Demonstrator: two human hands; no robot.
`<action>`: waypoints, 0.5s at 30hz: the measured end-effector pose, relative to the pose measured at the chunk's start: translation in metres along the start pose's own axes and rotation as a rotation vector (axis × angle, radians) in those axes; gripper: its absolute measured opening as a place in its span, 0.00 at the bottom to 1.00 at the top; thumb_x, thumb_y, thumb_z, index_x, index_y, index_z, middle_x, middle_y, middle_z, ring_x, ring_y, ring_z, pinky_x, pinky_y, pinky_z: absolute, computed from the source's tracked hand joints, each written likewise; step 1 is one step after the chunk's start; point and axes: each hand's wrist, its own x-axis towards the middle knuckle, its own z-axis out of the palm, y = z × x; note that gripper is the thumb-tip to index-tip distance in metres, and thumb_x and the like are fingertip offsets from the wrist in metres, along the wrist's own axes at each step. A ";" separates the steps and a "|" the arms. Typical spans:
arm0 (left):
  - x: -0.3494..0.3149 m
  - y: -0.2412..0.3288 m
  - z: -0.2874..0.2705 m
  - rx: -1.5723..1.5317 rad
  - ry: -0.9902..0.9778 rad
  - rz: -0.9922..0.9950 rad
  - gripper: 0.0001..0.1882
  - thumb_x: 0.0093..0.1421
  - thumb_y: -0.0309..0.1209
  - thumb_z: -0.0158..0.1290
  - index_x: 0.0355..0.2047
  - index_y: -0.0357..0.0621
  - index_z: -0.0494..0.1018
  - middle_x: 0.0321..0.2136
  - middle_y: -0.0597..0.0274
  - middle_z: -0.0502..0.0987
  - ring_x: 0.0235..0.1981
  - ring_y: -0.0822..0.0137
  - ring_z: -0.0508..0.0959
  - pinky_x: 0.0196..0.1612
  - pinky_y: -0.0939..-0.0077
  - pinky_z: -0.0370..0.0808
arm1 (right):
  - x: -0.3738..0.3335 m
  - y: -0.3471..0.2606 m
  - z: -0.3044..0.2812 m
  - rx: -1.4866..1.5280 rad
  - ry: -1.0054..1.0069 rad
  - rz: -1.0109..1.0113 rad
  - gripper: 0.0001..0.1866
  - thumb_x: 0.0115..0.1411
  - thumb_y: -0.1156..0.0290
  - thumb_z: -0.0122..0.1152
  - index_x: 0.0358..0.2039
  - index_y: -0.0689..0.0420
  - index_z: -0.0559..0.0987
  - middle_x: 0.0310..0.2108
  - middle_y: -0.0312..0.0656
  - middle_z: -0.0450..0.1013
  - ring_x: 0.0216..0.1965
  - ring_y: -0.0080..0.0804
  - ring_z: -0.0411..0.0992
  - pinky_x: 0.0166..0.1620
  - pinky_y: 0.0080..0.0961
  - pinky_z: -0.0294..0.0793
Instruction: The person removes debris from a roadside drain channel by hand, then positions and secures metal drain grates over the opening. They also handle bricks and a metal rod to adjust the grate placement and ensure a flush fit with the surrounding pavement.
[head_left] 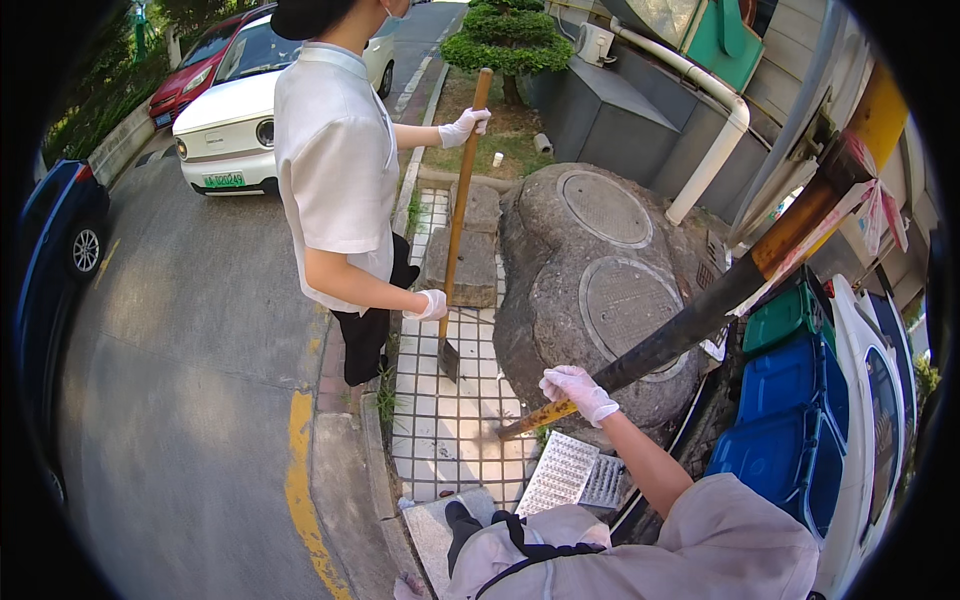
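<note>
My right hand (pixel 578 393), in a thin pale glove, is raised in front of a yellow-and-black pole (pixel 680 320). Its fingers are curled, and what they hold, if anything, is hidden; whether it touches the pole I cannot tell. At the bottom edge only a sliver of my left hand (pixel 408 588) shows, its fingers out of sight. Below my right hand lie white sheets with rows of small bumps (pixel 562 472). Ahead, a co-worker in a light short-sleeved shirt (pixel 335 170) grips a wooden-handled shovel (pixel 462 200) with both gloved hands, its dark blade near the tiles.
White grid-pattern tiles (pixel 425 425) run between the kerb and a large rock-like mound (pixel 530 260) with round covers. Blue bins (pixel 765 455) and a green bin (pixel 775 325) stand at right. A white car (pixel 225 120) and a blue car (pixel 60 230) are on the road at left.
</note>
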 end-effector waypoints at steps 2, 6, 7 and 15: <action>0.021 0.014 -0.002 -0.195 -0.051 -0.083 0.28 0.62 0.49 0.44 0.53 0.41 0.68 0.45 0.60 0.72 0.45 0.61 0.69 0.48 0.67 0.68 | 0.007 -0.023 -0.002 0.015 0.013 -0.044 0.13 0.62 0.61 0.54 0.26 0.54 0.78 0.21 0.31 0.74 0.22 0.17 0.69 0.28 0.16 0.67; 0.032 0.036 0.013 -0.084 -0.104 0.058 0.26 0.64 0.45 0.41 0.55 0.40 0.65 0.47 0.59 0.71 0.47 0.61 0.68 0.51 0.69 0.67 | 0.019 -0.048 -0.019 0.042 0.062 -0.100 0.13 0.62 0.61 0.54 0.26 0.55 0.78 0.21 0.31 0.73 0.22 0.17 0.68 0.29 0.16 0.67; 0.032 0.046 0.016 -0.095 -0.108 0.084 0.26 0.64 0.46 0.42 0.56 0.40 0.65 0.48 0.59 0.70 0.48 0.61 0.68 0.51 0.69 0.66 | 0.019 -0.054 -0.021 0.033 0.074 -0.101 0.13 0.62 0.61 0.55 0.26 0.55 0.78 0.21 0.32 0.73 0.22 0.17 0.68 0.28 0.16 0.66; 0.043 0.110 0.036 -0.160 -0.153 0.312 0.31 0.62 0.49 0.44 0.58 0.40 0.62 0.55 0.59 0.66 0.54 0.62 0.64 0.57 0.69 0.62 | 0.040 -0.059 -0.048 0.132 0.199 -0.155 0.14 0.61 0.58 0.55 0.27 0.55 0.78 0.18 0.31 0.71 0.18 0.18 0.66 0.22 0.16 0.64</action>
